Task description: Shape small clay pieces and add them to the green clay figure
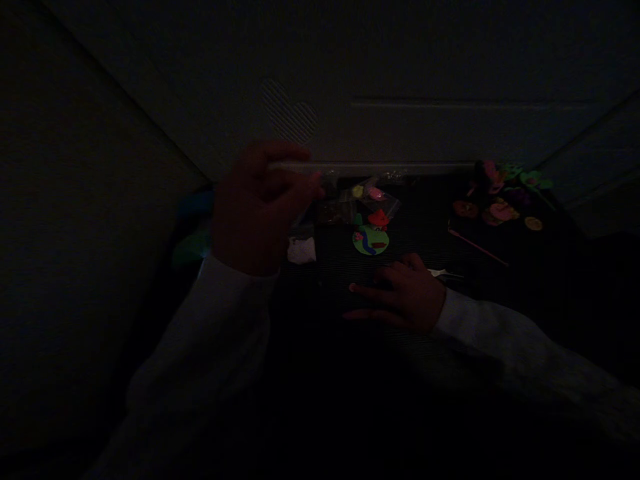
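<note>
The scene is very dark. My left hand (255, 210) is raised above the dark surface, fingers curled as in a pinch near a clear plastic packet (373, 195); what it holds, if anything, I cannot make out. My right hand (400, 297) lies flat on the dark surface with its fingers stretched out to the left. A small white tool (445, 273) lies just behind it. A green clay disc (371, 241) with a blue stripe and a red piece on top sits beyond the right hand. Both arms wear pale sleeves.
A white lump (302, 251) lies beside the left hand. At the back right are several coloured clay shapes (497, 197) and a thin pink stick (477, 247). Green and blue things (193, 230) sit at the left. A pale wall with a heart mark (290, 117) rises behind.
</note>
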Available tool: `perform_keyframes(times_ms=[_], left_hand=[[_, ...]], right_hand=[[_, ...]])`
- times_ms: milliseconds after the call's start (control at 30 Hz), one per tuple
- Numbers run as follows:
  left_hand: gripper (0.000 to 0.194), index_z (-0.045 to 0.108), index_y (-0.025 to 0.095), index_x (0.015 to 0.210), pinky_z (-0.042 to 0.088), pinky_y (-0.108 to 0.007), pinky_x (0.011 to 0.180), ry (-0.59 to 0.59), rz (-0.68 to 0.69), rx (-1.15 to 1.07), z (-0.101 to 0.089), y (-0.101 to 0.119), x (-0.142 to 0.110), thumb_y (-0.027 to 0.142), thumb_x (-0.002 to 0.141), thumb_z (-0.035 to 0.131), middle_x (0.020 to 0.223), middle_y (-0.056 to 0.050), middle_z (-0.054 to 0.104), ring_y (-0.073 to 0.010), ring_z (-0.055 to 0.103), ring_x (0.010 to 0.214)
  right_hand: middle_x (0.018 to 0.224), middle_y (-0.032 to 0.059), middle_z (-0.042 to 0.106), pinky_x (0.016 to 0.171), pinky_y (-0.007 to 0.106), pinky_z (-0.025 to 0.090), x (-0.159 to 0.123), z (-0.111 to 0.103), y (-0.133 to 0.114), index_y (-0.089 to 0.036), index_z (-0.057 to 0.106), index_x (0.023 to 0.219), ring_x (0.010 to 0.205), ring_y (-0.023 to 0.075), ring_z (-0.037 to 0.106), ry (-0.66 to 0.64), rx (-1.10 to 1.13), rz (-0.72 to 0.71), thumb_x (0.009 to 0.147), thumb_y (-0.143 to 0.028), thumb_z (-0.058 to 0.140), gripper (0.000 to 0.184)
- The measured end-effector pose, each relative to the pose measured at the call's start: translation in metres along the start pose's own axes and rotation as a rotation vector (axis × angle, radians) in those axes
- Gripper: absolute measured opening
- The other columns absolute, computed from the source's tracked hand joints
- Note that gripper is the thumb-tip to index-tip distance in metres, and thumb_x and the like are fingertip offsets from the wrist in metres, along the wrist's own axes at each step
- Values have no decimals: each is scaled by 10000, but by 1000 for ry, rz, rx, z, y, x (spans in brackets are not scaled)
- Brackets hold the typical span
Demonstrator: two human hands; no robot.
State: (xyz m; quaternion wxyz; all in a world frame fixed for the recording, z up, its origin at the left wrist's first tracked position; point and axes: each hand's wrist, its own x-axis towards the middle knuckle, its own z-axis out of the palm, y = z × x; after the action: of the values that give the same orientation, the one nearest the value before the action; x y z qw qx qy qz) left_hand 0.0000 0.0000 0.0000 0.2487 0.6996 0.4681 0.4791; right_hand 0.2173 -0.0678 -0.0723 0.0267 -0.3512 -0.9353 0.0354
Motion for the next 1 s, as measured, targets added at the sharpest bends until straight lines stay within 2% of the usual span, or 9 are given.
perform_keyframes(times_ms=[67, 133, 233, 333, 433, 500, 667, 800, 1000], left_hand=[[244, 544, 178, 936, 447, -218, 567, -93, 5, 151, 6, -10, -11, 284, 718, 575, 696, 17, 602, -100, 565, 626], [187, 565, 173, 889, 443, -236, 620, -191, 54, 329, 13, -22, -22, 284, 741, 539, 754, 2, 625, -118, 577, 690], [200, 571, 164, 866, 427, -299, 696, -268, 155, 546, 23, -42, -33, 317, 757, 504, 777, -20, 630, -164, 568, 760], [172, 583, 182, 815, 411, -322, 719, -430, 214, 625, 28, -57, -35, 306, 776, 470, 800, -25, 624, -176, 551, 791], [166, 591, 187, 811, 396, -334, 754, -517, 261, 653, 30, -66, -37, 278, 785, 454, 820, -27, 622, -176, 533, 836], [175, 595, 178, 836, 384, -349, 790, -523, 297, 675, 30, -68, -39, 266, 786, 452, 866, -36, 620, -185, 514, 884], [206, 606, 193, 910, 354, -393, 848, -436, 348, 654, 28, -63, -45, 253, 770, 467, 999, -44, 588, -215, 449, 990], [152, 642, 242, 789, 329, -425, 866, -503, 397, 565, 28, -53, -52, 273, 750, 499, 1031, -17, 575, -234, 397, 1052], [169, 642, 250, 781, 310, -445, 868, -580, 357, 516, 38, -48, -59, 336, 752, 499, 1050, -24, 556, -246, 380, 1068]], right_hand=[[976, 60, 506, 737, 395, 213, 0, -1, 0, -344, 333, 1242, 820, 186, 427, 18, 11, 5, 818, -511, 306, 457], [970, 59, 510, 729, 393, 214, 0, 0, 0, -338, 339, 1241, 819, 188, 428, 38, 18, 16, 816, -496, 323, 453], [966, 61, 512, 723, 390, 211, 0, 3, 1, -322, 351, 1238, 818, 190, 424, 51, 28, 26, 814, -473, 344, 450], [969, 67, 512, 731, 393, 206, -1, 3, 1, -316, 363, 1233, 815, 187, 419, 54, 35, 22, 816, -455, 354, 439], [969, 67, 515, 734, 398, 204, -1, 3, 1, -321, 367, 1229, 817, 190, 416, 37, 29, 19, 813, -460, 356, 438], [972, 67, 515, 737, 397, 205, -2, 2, 1, -322, 359, 1232, 827, 190, 417, 22, 28, 15, 817, -463, 348, 439], [976, 68, 516, 733, 390, 205, -3, 0, 1, -321, 362, 1229, 824, 184, 417, 23, 14, 15, 826, -457, 334, 426], [944, 68, 522, 716, 382, 200, -2, 3, 0, -320, 400, 1205, 804, 182, 412, 64, 6, 12, 818, -445, 357, 409], [927, 62, 524, 711, 387, 199, -2, 6, 1, -325, 407, 1200, 770, 175, 403, 104, -16, 7, 809, -421, 377, 403]])
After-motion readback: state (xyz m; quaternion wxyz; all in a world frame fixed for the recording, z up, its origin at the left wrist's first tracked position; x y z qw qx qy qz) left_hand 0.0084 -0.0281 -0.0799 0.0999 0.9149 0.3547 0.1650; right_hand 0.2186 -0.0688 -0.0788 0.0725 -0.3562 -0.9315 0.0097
